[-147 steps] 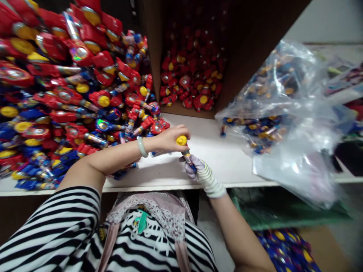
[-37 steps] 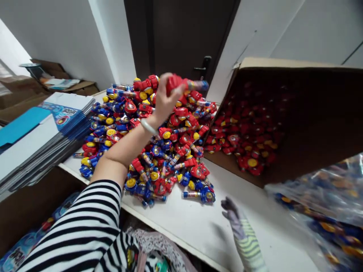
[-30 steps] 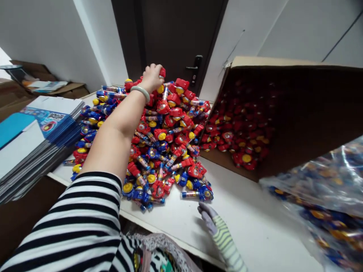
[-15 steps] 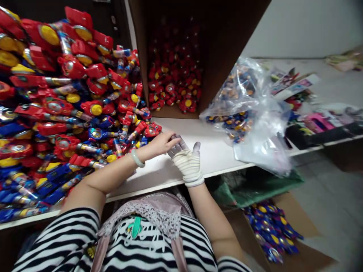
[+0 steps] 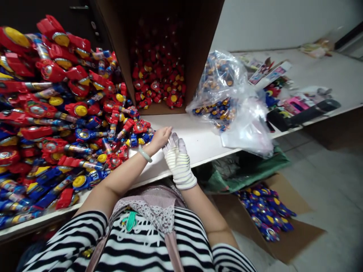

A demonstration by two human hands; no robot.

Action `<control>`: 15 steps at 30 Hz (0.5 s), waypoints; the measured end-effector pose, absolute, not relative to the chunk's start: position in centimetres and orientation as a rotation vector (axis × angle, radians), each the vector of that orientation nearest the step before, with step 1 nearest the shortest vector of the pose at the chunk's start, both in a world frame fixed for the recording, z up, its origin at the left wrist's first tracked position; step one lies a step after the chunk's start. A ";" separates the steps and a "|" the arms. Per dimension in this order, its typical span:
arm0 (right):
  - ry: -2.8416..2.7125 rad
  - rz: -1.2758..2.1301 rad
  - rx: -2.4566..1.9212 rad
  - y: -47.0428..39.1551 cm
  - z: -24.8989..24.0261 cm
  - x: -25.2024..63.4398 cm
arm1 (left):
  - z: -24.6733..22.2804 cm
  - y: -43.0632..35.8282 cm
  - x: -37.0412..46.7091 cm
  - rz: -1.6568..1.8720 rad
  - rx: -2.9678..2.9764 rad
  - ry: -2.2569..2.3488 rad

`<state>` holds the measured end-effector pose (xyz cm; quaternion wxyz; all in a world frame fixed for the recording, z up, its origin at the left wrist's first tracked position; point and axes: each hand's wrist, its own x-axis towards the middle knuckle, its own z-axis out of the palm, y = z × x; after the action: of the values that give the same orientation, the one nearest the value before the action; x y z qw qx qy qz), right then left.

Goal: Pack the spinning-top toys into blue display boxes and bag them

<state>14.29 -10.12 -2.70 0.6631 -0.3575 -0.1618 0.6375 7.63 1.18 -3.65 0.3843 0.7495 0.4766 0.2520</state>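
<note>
My left hand (image 5: 161, 139) is bare, with a pale green bangle (image 5: 145, 154) at the wrist. Its fingers are closed in a pinch at the finger ends of the striped white work glove (image 5: 179, 166) on my other hand. My right hand (image 5: 175, 153) wears that glove, its grey fingers stretched out over the white table's front edge. Just left of my hands lies the border of a big heap of red and blue toys with yellow discs and clear tubes (image 5: 82, 109).
Behind my hands a cardboard box (image 5: 198, 56) on its side holds red toys. Right of it sit clear plastic bags (image 5: 246, 117) with small toys. Below, a green sack (image 5: 244, 177) and an open carton (image 5: 295, 241) of blue toys stand on the floor.
My view has swung to the right. My left fingers, earlier straighter over the glove's fingertips, are now closed in. The right gloved fingers and thumb have drawn closer together.
</note>
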 end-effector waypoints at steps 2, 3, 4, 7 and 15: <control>-0.238 1.502 -0.685 -11.6 -2.2 14.2 | -3.4 1.5 7.3 0.670 1.939 1.267; -0.155 1.528 -0.610 -12.2 -1.9 14.2 | -3.2 1.6 7.2 0.683 1.953 1.275; -0.086 1.550 -0.547 -12.7 -1.8 14.2 | -3.0 1.6 7.1 0.678 1.956 1.269; 0.036 1.504 -0.464 -13.3 -1.8 14.6 | -2.5 0.5 6.9 0.532 1.849 1.180; 0.259 1.407 -0.360 -10.7 -2.3 14.6 | -3.7 -2.5 5.9 0.663 1.798 1.051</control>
<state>14.64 -10.67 -2.25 0.7400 -0.1643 0.1179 0.6415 5.91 -2.52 -3.71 0.4598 0.7306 0.4270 0.2692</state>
